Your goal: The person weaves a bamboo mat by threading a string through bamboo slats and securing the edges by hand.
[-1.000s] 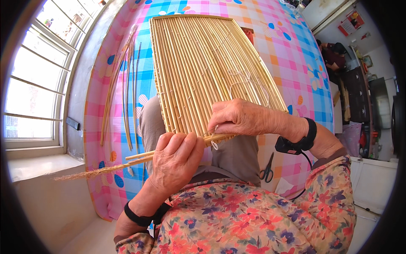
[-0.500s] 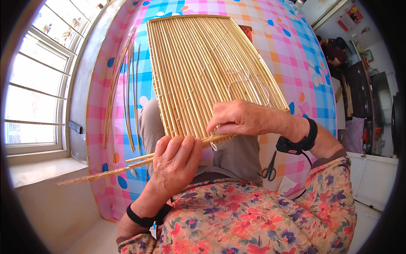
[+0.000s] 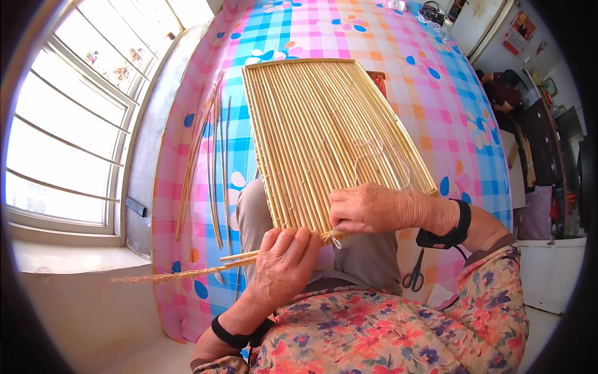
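Note:
A mat of straw-coloured stalks [image 3: 311, 143], laid side by side and stitched together, slopes away from my lap. My left hand [image 3: 283, 265] is closed round its near edge and two stalks [image 3: 240, 257] that stick out to the left, one ending in a feathery tip. My right hand [image 3: 367, 209] pinches at the same edge, just right of the left hand. A small loop of white thread [image 3: 337, 243] hangs under its fingertips; more thread lies in loose curls on the mat and runs to this hand. The fingertips partly hide what they grip.
Several loose stalks [image 3: 193, 168] lie left of the mat on the checked, flowered sheet [image 3: 398, 37]. Black-handled scissors [image 3: 413, 274] lie by my right knee. A barred window [image 3: 68, 137] is at the left. Another person [image 3: 503, 90] is at the far right.
The whole view has shifted, so mat and hands appear lower and farther right. My right hand stays pinched at the mat's near edge, and the left keeps its hold.

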{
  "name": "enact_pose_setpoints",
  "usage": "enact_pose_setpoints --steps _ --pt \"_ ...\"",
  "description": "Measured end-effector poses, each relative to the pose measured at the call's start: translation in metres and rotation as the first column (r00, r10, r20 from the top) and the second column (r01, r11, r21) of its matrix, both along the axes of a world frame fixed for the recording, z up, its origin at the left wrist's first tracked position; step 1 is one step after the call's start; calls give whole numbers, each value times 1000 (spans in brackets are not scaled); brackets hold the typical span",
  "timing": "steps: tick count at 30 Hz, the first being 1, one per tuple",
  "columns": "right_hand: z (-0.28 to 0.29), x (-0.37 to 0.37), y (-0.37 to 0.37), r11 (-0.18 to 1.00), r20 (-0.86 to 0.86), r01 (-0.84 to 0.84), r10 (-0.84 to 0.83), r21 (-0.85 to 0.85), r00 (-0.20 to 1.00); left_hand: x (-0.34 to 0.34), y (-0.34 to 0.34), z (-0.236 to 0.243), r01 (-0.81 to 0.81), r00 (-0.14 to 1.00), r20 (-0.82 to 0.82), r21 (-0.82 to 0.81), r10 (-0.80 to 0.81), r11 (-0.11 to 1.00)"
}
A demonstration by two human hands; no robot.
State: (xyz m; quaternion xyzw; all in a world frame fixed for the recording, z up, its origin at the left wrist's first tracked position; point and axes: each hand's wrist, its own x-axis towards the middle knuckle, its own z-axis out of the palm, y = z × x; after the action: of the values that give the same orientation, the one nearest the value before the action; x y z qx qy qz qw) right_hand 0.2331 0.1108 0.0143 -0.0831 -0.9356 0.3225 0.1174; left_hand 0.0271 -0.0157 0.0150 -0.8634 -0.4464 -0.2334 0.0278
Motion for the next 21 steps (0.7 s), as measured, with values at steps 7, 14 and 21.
enact_pose_setpoints --steps 7,14,21 --pt "4 6 -12 943 -99 193 -172 270 980 7 5 12 -34 999 31 -145 39 989" --pt "4 2 13 761 -246 397 -313 513 917 7 14 12 -5 1000 17 -112 7 994" --pt "0 -20 -14 433 -74 294 -656 -852 752 20 11 18 -52 998 -52 -110 47 993"
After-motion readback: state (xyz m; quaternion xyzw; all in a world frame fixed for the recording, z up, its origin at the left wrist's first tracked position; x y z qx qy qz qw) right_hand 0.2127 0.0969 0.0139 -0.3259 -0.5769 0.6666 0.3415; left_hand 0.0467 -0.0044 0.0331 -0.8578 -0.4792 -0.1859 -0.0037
